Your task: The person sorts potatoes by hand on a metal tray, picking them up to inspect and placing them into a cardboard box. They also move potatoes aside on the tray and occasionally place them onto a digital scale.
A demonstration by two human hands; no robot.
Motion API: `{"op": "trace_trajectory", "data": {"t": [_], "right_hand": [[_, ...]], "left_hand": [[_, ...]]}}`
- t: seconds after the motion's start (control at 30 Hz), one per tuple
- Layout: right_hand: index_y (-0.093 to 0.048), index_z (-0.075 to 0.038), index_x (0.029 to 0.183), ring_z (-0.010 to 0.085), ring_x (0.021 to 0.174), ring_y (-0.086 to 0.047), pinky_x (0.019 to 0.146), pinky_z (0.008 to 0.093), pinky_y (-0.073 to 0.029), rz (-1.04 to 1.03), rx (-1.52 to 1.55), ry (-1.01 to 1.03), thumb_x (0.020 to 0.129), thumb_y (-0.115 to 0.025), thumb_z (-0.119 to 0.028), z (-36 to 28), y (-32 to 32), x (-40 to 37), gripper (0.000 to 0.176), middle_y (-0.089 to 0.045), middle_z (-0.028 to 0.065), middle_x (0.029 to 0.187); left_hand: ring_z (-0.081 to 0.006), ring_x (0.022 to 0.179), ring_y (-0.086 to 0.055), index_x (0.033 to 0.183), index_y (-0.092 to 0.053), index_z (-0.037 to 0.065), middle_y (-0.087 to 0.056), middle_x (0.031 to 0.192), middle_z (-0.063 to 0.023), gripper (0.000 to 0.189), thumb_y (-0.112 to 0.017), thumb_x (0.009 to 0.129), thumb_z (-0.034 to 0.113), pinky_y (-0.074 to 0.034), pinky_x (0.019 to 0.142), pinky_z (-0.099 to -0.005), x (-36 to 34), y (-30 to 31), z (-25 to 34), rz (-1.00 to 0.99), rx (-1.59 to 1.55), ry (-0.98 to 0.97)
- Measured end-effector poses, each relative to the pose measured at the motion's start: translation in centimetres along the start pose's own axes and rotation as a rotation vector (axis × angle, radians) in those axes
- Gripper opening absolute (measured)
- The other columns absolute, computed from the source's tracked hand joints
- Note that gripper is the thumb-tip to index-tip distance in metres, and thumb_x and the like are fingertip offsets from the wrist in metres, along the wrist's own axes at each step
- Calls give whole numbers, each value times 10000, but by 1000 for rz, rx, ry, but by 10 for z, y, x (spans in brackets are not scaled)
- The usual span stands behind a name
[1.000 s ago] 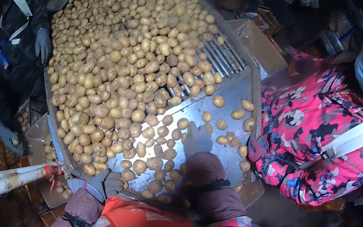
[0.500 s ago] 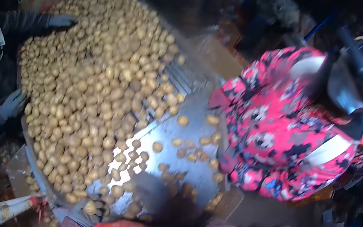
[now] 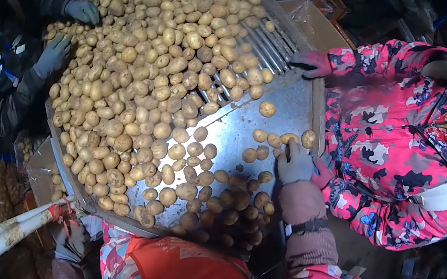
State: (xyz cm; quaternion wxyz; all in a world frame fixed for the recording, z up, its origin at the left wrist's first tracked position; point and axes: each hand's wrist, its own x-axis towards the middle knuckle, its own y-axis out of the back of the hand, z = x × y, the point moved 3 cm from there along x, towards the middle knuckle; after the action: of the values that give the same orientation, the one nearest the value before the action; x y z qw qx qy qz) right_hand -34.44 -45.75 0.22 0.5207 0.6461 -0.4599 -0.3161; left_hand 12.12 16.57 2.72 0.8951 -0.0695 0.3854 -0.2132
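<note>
Pale yellow potatoes point(image 3: 135, 100) are heaped over a metal sorting table point(image 3: 278, 98). My right hand point(image 3: 295, 164), in a grey glove, reaches to the table's right side. Its fingers are stretched out, with the tips at a potato point(image 3: 289, 139) near the edge. Other loose potatoes point(image 3: 255, 155) lie just left of it. Low on the left, my gloved left hand point(image 3: 72, 241) is outside the table edge, beside a dirty white pole point(image 3: 19, 229) with a red tie. Its fingers look apart and no potato shows in them, though the light is dim there.
Opposite on the right, a person in a pink camouflage jacket point(image 3: 396, 146) rests a gloved hand point(image 3: 311, 64) at the table rim. Another person's grey-gloved hands point(image 3: 53, 55) touch the heap's left side. Slatted metal bars point(image 3: 270, 46) run beside the heap. A cardboard box point(image 3: 312, 24) stands behind.
My right hand has swung from the near edge out to the right side. My left hand has left the potato it was at and dropped past the table edge. The view has shifted.
</note>
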Motion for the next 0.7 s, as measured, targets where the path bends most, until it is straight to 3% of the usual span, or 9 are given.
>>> {"op": "trace_trajectory", "data": {"t": [0.07,0.17,0.2,0.3,0.4,0.53,0.57,0.63,0.7], "right_hand": [[-545,-141,1367,362,938,-657,838,469,-521,-30,-131,-7,843,-681,-254,-3,-3,9,553,-659,153,1012],[-490,-190,1435,355,1010,-650,900,463,-507,-208,-73,-134,842,-675,-256,-2,-7,29,625,-645,162,1121],[-466,-211,1460,354,1070,-641,941,454,-499,-365,121,-260,836,-674,-236,1,-11,36,657,-631,173,1203],[-525,-181,1398,310,1119,-642,944,405,-509,-255,348,-351,767,-693,-127,22,-24,53,656,-650,156,1201],[-552,-166,1368,285,1178,-624,976,398,-504,-290,218,-454,752,-679,-72,34,-42,83,636,-657,163,1217],[-601,-115,1284,323,1079,-676,882,401,-554,-334,424,-716,775,-738,-124,-2,-6,77,527,-678,172,1177],[-601,-115,1284,323,1079,-676,882,401,-554,-329,418,-709,775,-738,-124,8,-19,72,527,-678,172,1177],[-627,-72,1208,262,867,-711,726,366,-569,-383,-84,-275,804,-773,-213,43,-51,62,452,-715,121,1009],[-615,-68,1239,215,794,-673,674,344,-544,-428,245,-420,824,-760,-217,31,-39,22,465,-694,93,957]], "left_hand": [[-340,877,-665,1269,-552,21,-655,1029,-174,427,-478,1038,372,-581,735,-394,-47,-77,12,-175,-451,553],[-417,957,-694,1366,-512,-32,-648,1197,-311,529,-419,1043,377,-590,764,-482,-36,-66,-9,-561,-196,544],[-417,957,-694,1366,-512,-32,-648,1197,-311,529,-419,1043,377,-590,764,-482,-35,-80,-13,-559,-201,536],[-393,902,-706,1343,-537,-39,-674,1127,-306,494,-402,1052,337,-593,719,-437,-33,-152,-17,-362,22,344],[-362,918,-711,1319,-549,-53,-683,1108,-294,501,-410,1050,347,-589,690,-411,-5,-172,-37,-475,22,375],[-300,851,-699,1317,-547,-71,-685,1126,-267,521,-443,1045,362,-566,649,-357,-1,-197,-51,-529,-125,595],[-290,858,-693,1330,-535,-72,-678,1143,-264,525,-444,1046,360,-563,656,-347,1,-198,-58,-575,-76,553],[-276,925,-688,1358,-505,-80,-658,1176,-257,538,-433,1050,356,-570,738,-357,8,-199,-73,-681,-155,560],[-279,927,-688,1363,-498,-81,-656,1179,-260,539,-427,1050,352,-566,772,-361,10,-205,-76,-722,-117,598]]}}
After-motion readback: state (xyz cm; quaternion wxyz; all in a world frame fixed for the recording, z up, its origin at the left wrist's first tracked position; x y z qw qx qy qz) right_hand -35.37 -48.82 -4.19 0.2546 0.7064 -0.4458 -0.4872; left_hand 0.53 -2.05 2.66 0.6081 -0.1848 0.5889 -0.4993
